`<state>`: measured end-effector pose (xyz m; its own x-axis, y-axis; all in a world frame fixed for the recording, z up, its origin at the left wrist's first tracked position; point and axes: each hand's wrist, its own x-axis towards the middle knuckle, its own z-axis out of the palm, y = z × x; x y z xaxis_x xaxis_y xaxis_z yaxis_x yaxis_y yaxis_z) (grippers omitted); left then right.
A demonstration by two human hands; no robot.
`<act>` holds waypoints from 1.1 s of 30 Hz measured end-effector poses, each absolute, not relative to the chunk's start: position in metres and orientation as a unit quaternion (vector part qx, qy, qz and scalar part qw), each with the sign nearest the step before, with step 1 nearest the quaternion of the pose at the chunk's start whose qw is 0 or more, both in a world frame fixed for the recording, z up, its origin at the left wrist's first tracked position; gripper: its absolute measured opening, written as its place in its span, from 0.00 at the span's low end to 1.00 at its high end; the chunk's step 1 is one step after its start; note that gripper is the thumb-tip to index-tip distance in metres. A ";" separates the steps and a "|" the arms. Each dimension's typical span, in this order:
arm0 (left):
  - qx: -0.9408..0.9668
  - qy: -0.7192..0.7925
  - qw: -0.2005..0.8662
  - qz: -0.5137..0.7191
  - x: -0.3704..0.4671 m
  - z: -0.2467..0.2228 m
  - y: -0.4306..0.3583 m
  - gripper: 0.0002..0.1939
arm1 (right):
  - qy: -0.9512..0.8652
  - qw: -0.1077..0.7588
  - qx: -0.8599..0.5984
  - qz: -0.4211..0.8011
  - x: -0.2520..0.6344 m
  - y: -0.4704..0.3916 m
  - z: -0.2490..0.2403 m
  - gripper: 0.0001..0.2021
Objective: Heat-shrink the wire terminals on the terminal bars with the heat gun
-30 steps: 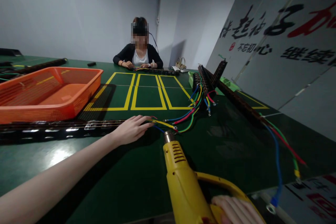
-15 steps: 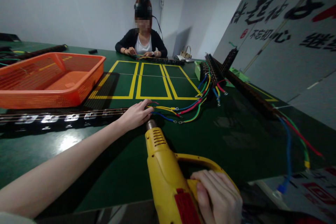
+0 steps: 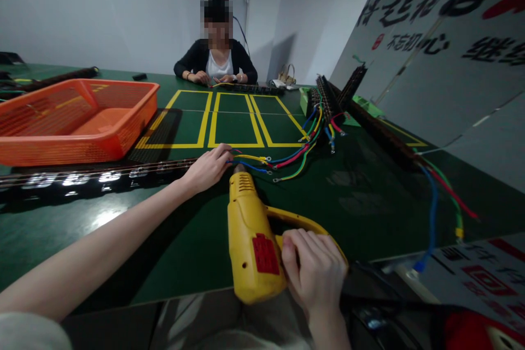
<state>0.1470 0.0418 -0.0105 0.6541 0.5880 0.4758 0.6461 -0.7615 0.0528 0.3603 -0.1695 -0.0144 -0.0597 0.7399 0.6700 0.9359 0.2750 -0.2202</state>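
My right hand (image 3: 315, 265) is wrapped round the handle of a yellow heat gun (image 3: 248, 213) with a red label. Its metal nozzle points away from me, close by the fingers of my left hand (image 3: 210, 167) and a blue wire (image 3: 254, 168). Those left fingers are closed on the wires where they leave a long black segmented strip (image 3: 123, 178), which lies along the table to the left. Yellow wires (image 3: 248, 157) and the blue one stick out past my fingertips, tipped with ring terminals. The fingertips' exact hold is partly hidden.
An orange basket (image 3: 82, 145) stands behind the strip on the left. At right, more black strips (image 3: 326, 98) with coloured wires lie on a green basket (image 3: 303, 101); one long strip (image 3: 381, 134) reaches the table edge. Across the green table (image 3: 369, 219) sits a person (image 3: 217, 60) handling wires.
The heat gun has moved forward, away from me, and its nozzle is now nearer the blue wire. My left hand keeps its hold on the wires. The camera view has shifted slightly.
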 end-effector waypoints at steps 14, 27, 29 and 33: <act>-0.897 -0.347 -0.004 -0.274 0.141 -0.007 0.037 0.11 | -0.702 0.355 -0.600 -0.143 0.342 -0.171 -0.019 0.16; -0.915 -0.351 0.137 -0.143 0.120 0.002 0.031 0.23 | -0.715 0.369 -0.580 -0.127 0.347 -0.175 -0.020 0.13; -0.913 -0.364 0.132 -0.127 0.118 0.001 0.031 0.23 | -0.717 0.367 -0.580 -0.120 0.350 -0.175 -0.019 0.14; -0.907 -0.377 0.121 -0.144 0.119 -0.003 0.034 0.20 | -0.717 0.355 -0.591 -0.106 0.359 -0.177 -0.013 0.14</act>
<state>0.1190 0.0338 -0.0026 0.6741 0.6490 0.3527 0.7187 -0.6865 -0.1104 0.3591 -0.1765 -0.0134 -0.0502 0.7717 0.6340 0.9224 0.2792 -0.2668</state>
